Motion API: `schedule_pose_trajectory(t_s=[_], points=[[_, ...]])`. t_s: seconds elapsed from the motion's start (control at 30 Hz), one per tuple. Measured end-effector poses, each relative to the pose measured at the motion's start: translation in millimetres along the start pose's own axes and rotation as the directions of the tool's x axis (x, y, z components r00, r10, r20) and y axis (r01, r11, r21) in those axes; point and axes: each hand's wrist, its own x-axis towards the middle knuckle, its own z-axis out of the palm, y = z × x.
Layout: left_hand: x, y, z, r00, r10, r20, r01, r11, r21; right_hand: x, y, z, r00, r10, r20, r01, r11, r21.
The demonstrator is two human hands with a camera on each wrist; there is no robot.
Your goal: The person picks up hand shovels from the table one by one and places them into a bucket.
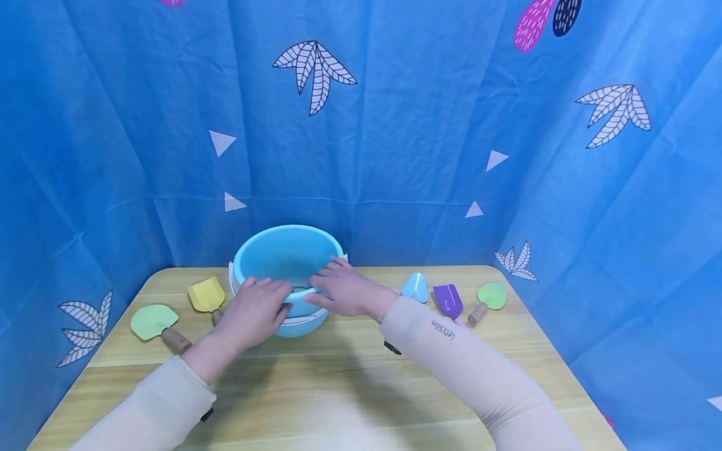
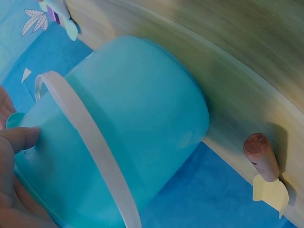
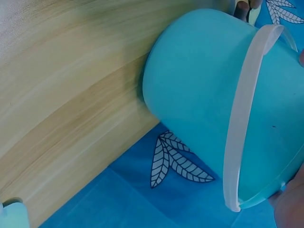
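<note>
A light blue bucket [image 1: 301,327] stands upright at the back of the wooden table, its white handle [image 2: 97,147] lowered against the near side. My left hand [image 1: 254,316] grips the near left part of the rim, thumb on the outer wall and fingers over the edge. On the near right part of the rim my right hand [image 1: 346,291] holds on in the same way. Only a bit of the right hand [image 3: 290,204] shows at the edge of the right wrist view. Something small and dark lies inside the bucket, too hidden to make out.
Left of the bucket lie a green shovel [image 1: 152,321] and a yellow shovel [image 1: 206,295] with wooden handles. To its right are a light blue scoop [image 1: 415,287], a purple shovel [image 1: 448,300] and a green shovel [image 1: 492,295]. A blue patterned curtain [image 1: 361,156] hangs behind the table.
</note>
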Motion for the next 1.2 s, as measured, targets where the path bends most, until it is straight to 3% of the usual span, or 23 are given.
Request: schedule_pose_trajectory(t_s=[0.77,1.2], points=[[2.8,-2.0,-5.5,0.999,-0.022,0.029,0.023,0.999,-0.03,0.5,-3.3,-4.8,1.0,-0.016,-0.012,0.015,0.997,-0.07],[0.7,-4.6,-3.8,0.999,-0.006,0.033,0.008,0.998,-0.057,-0.5,-4.6,0.0,1.0,-0.005,-0.012,0.004,0.998,-0.066]])
